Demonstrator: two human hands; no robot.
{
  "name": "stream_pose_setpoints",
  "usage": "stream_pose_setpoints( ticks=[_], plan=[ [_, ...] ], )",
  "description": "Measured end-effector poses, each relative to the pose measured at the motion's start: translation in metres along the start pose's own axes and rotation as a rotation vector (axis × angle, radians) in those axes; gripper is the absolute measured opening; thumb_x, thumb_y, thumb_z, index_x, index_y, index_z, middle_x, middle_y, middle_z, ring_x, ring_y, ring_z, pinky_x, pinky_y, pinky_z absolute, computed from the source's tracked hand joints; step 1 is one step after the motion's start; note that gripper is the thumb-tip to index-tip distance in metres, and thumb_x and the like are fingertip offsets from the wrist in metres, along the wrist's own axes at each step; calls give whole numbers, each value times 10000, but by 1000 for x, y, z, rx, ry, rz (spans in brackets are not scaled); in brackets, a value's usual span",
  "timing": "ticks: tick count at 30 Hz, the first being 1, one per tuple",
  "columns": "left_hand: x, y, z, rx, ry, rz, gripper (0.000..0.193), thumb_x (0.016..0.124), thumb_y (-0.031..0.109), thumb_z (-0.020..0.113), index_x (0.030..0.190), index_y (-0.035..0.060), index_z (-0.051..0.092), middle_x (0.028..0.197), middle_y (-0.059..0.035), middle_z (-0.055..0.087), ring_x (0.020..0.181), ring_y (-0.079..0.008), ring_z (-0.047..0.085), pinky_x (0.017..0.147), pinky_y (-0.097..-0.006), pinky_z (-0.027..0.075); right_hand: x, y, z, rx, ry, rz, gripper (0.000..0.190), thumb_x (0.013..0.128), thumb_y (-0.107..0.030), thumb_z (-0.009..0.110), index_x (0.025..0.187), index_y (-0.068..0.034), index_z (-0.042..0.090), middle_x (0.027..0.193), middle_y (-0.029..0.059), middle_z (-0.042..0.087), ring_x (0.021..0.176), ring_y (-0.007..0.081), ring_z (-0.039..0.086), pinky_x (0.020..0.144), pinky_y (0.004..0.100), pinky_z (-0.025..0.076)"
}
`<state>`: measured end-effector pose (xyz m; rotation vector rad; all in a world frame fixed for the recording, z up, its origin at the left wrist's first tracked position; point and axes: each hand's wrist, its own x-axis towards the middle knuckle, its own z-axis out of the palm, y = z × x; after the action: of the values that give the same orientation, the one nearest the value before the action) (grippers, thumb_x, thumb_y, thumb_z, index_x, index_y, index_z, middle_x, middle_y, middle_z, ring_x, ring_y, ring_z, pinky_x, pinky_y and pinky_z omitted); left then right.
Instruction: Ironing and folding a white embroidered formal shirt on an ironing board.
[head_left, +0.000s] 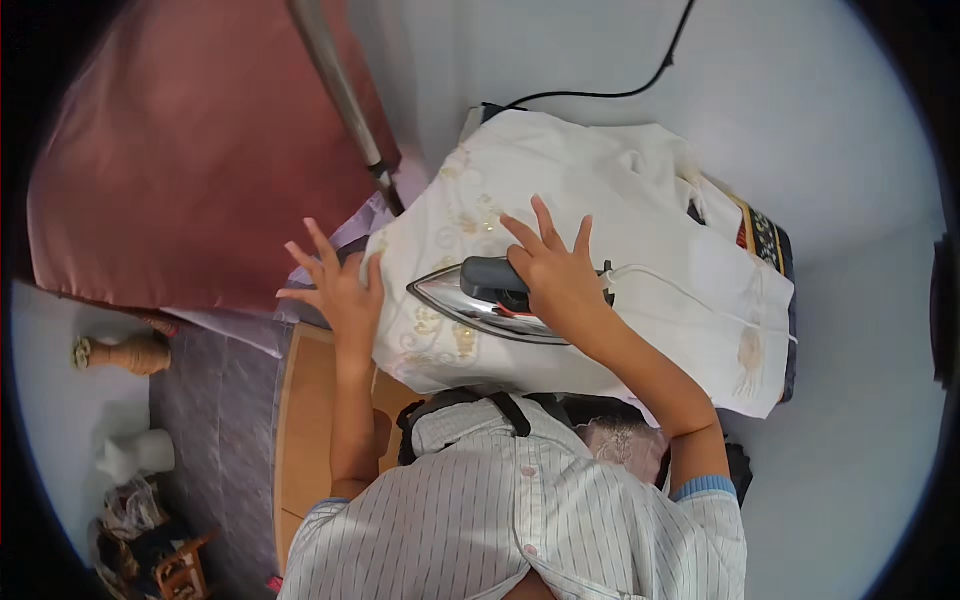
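A white garment (645, 217) with gold beaded embroidery is spread in front of me over a padded surface. On it, near the embroidered edge, an electric iron (502, 300) lies soleplate down, its tip pointing left. My right hand (559, 274) grips the rear of its dark grey handle, with several fingers splayed off it. Where my right thumb sits is hidden. My left hand (341, 292) is raised at the garment's left edge, fingers apart and holding nothing. Whether its thumb touches the cloth, I cannot tell.
The iron's white cord (675, 289) trails right across the garment. A metal pole (341, 90) and a pink satin cloth (195, 150) stand at left. A black cable (592, 94) runs up the wall. Below left are a wooden panel (304, 405) and a vase (124, 355).
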<state>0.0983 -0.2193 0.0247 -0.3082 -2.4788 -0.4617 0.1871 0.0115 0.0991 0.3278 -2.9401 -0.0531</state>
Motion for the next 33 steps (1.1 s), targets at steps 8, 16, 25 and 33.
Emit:
stream_pose_setpoints(
  ticks=[8,16,25,33],
  plan=[
    [-5,-1,6,122,-27,-56,273,832,360,570,878,113,678,1470,-101,148,1322,-456,55,832,-782,-2,-82,65,-12,-52,-35,367,242,621,60,568,827,-65,545,1340,-20,391,1332,286,203,928,724,186],
    [-13,4,16,228,-64,-71,304,849,375,541,1010,141,649,1472,-118,128,1316,-474,38,785,-805,19,-205,150,-29,-259,-21,794,295,567,61,614,815,-93,574,1300,-58,439,1318,304,236,941,718,137],
    [-16,146,27,-187,-271,422,551,823,381,548,1318,180,413,1464,-173,109,1327,-441,55,879,-751,-7,-198,132,-38,-118,-36,543,190,595,11,618,747,-100,598,1260,-65,480,1300,281,284,973,692,113],
    [-30,198,49,-140,-525,563,596,844,453,491,1350,169,358,1461,-189,90,1333,-412,89,889,-740,-7,-239,170,-41,-212,88,555,188,535,31,620,669,-76,545,1302,-65,453,1316,285,253,971,708,70]
  ],
)
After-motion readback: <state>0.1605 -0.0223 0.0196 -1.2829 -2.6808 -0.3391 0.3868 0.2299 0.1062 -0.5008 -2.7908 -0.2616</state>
